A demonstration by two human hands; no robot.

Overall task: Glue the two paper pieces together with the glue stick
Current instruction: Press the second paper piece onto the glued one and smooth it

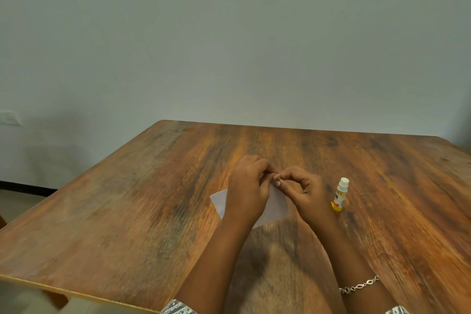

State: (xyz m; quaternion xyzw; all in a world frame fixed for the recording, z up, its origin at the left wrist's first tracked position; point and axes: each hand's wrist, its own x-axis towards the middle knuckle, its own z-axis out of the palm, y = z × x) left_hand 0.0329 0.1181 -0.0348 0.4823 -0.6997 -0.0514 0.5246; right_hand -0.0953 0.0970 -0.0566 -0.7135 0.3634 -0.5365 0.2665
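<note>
White paper point(276, 205) lies on the wooden table point(127, 211) under both my hands. I cannot tell whether it is one piece or two stacked. My left hand point(248, 188) covers its left half, fingers curled, pinching the paper's far edge. My right hand point(303, 191) meets it fingertip to fingertip at that same far edge, pinching there too. A glue stick point(340, 194) with a white cap, white label and yellow base lies on the table just right of my right hand, untouched.
The table's far edge runs along a plain grey wall. Its left edge drops off to the floor at the left. A wall socket point(9, 118) sits low on the wall at far left. A bracelet point(359, 285) is on my right wrist.
</note>
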